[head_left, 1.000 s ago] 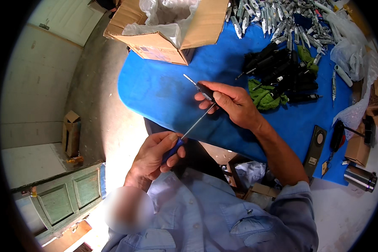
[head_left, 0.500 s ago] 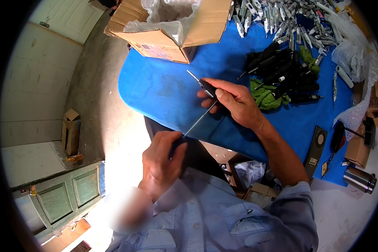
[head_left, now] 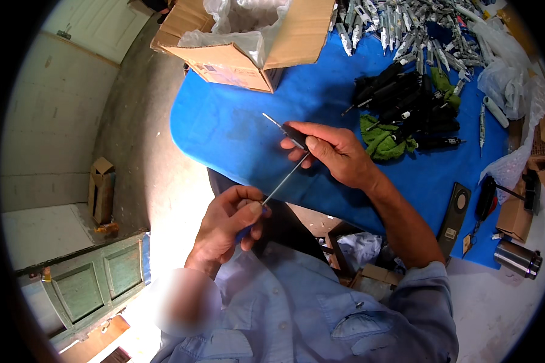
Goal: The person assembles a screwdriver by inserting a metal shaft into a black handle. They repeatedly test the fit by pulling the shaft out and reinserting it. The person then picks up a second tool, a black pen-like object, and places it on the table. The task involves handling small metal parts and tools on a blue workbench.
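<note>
My left hand (head_left: 227, 221) is closed around the blue handle of a screwdriver (head_left: 284, 180), most of the handle hidden in the fingers. Its thin steel shaft slants up to the right and meets a small black pen-shaped device (head_left: 295, 135). That device is pinched between the thumb and fingers of my right hand (head_left: 344, 158), and a slim metal rod sticks out of its upper left end. Whether the screwdriver tip sits in the device cannot be made out. Both hands are over the near edge of the blue-covered table (head_left: 224, 145).
An opened cardboard box (head_left: 236, 69) lined with plastic stands at the back left. Black pen-shaped devices (head_left: 399, 97) lie on a green cloth (head_left: 378, 138), before a heap of grey-white slim parts (head_left: 399, 27). A dark flat bar (head_left: 454, 221) and a steel cylinder (head_left: 518, 259) are at the right.
My left hand has rolled over, so the thumb and blue handle now show more. The black device in my right hand has shifted slightly left and down.
</note>
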{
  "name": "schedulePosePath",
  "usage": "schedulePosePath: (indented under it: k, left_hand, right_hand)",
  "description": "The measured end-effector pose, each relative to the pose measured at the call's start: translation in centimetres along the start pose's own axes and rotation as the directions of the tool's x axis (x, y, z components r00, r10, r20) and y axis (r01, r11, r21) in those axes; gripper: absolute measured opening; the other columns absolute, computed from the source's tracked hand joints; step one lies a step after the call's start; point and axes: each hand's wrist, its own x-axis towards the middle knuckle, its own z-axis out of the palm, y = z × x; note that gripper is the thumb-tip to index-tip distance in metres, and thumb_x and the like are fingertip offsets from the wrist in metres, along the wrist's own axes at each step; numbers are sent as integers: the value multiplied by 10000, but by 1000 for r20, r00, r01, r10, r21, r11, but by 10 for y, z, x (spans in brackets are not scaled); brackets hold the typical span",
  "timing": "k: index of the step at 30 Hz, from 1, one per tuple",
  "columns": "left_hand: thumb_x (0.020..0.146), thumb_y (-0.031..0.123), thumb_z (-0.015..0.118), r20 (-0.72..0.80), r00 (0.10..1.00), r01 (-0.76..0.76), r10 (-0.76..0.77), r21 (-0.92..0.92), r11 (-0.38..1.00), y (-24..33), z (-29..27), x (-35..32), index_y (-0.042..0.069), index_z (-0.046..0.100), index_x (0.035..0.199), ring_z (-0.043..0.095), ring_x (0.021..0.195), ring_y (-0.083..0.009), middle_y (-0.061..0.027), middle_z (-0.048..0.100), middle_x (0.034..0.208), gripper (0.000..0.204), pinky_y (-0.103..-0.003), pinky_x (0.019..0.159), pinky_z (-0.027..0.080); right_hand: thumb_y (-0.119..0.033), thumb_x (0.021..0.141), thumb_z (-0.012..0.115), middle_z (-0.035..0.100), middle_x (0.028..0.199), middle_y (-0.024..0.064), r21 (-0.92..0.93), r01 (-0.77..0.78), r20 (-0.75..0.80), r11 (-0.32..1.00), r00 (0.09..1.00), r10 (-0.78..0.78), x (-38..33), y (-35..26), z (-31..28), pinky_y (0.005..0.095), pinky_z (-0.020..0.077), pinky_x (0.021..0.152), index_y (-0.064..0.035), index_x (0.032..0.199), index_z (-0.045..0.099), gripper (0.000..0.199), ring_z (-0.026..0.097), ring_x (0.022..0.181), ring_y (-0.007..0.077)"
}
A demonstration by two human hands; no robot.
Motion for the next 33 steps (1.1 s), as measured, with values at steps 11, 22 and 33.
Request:
schedulePosePath:
  k: [11, 22, 33]
  left_hand:
    - [870, -55, 709, 273, 630, -408, 727, 913, 11, -26, 10, -5, -36, 636, 1184, 711, 852, -212, -125, 696, 993, 322, -309, 714, 569]
    - [1053, 221, 591, 73, 991, 114, -114, 6, 993, -1, -6, 0, -37, 642, 1162, 623, 618, -101, -105, 706, 847, 285, -211, 467, 473]
    - [897, 9, 713, 76, 795, -404, 602, 807, 431, -15, 16, -12, -13, 650, 1113, 697, 808, -188, -125, 687, 953, 226, -299, 693, 568]
  right_hand:
    - [-156, 1094, 460, 709, 1234, 128, -3, -15, -26, 1000, 1000, 15, 0, -3, -1, 275, 579, 796, 8, 1466, 532, 413, 687, 998, 155]
    - [-150, 1095, 456, 710, 1241, 131, -20, 23, -2, 1000, 1000, -23, -2, 0, 0, 269, 573, 795, 9, 1464, 533, 410, 688, 993, 151]
    - [-149, 1094, 464, 715, 1222, 130, 25, -17, -26, 1000, 1000, 17, 0, -2, -2, 277, 579, 784, 10, 1456, 541, 402, 695, 993, 160]
